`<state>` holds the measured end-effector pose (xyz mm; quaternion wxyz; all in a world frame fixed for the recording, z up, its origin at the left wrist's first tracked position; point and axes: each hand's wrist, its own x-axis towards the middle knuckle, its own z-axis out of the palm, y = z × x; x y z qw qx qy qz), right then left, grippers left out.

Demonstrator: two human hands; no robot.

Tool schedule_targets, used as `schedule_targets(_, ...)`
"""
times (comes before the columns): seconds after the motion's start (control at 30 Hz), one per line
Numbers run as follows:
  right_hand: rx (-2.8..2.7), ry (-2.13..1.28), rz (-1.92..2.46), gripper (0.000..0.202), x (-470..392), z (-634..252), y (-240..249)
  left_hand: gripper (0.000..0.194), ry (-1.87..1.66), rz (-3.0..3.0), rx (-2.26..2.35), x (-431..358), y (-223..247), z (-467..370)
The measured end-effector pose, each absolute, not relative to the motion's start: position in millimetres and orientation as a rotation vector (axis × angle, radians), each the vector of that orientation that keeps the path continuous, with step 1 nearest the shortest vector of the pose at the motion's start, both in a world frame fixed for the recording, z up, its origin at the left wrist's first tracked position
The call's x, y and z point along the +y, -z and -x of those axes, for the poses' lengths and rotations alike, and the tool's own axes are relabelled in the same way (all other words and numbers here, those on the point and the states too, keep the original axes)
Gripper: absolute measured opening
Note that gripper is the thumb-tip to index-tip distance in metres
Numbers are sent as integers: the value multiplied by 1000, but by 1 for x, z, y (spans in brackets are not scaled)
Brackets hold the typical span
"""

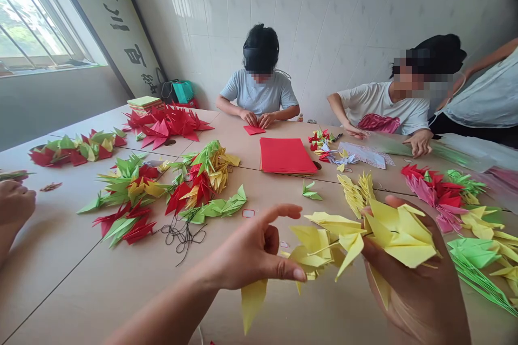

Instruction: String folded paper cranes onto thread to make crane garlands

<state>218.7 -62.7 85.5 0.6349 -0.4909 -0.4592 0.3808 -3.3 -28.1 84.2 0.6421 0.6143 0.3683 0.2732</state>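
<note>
Several yellow folded paper cranes hang in a row between my hands, low in the view. My right hand is wrapped round the yellow cranes at the right end of the row. My left hand is at the other end, its thumb and index finger spread apart in a C shape beside the cranes, its other fingers curled. One yellow wing hangs down below the left thumb. Behind my left forearm lies a tangle of dark thread.
Folded green, yellow and red cranes lie left of centre, with red cranes behind. A red paper stack sits mid-table. More cranes lie right. People sit opposite; another person's hand is at the left edge.
</note>
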Motion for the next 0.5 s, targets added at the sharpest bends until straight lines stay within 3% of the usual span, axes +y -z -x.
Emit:
schedule_targets(0.07,-1049,-927,1087,49,-64,-216,-84,79,-544,-1430,805,-31,-83,-3)
schedule_targets(0.23,-1087,-1012,1011,48,-65,-205,-78,42,-664,-1445,641,-42,-79,-15)
schedule_targets(0.4,-1096,-978,1022,47,-60,-210,-73,49,-513,-1196,656,-42,-76,-11)
schedule_targets(0.5,-1048,-930,1022,49,-56,-217,-75,42,-508,-1111,591,-37,-80,-6)
